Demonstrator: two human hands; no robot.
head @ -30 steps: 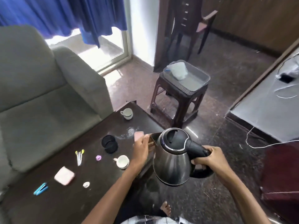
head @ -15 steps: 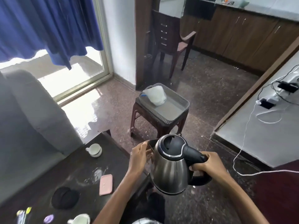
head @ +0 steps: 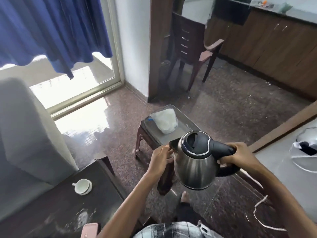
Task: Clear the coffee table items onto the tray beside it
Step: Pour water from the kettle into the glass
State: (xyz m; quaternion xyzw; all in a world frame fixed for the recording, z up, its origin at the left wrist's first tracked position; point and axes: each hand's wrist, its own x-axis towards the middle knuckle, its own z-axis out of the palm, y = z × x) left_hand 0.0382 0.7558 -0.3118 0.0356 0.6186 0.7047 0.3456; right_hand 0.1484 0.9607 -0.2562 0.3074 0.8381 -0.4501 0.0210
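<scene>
The right hand (head: 240,156) grips the kettle (head: 195,164) by its handle, the left hand (head: 160,159) pinches its spout, and the tray (head: 169,139) is at twelve o'clock.

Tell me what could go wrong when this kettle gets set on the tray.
1. A white bag occupies the far half of the tray. The kettle could land on the bag or the rim and tip.
2. The left hand holds only the spout and the right hand grips the handle. A heavy kettle might swing.
3. A white cable on the floor near the foot could trip the person.
</scene>
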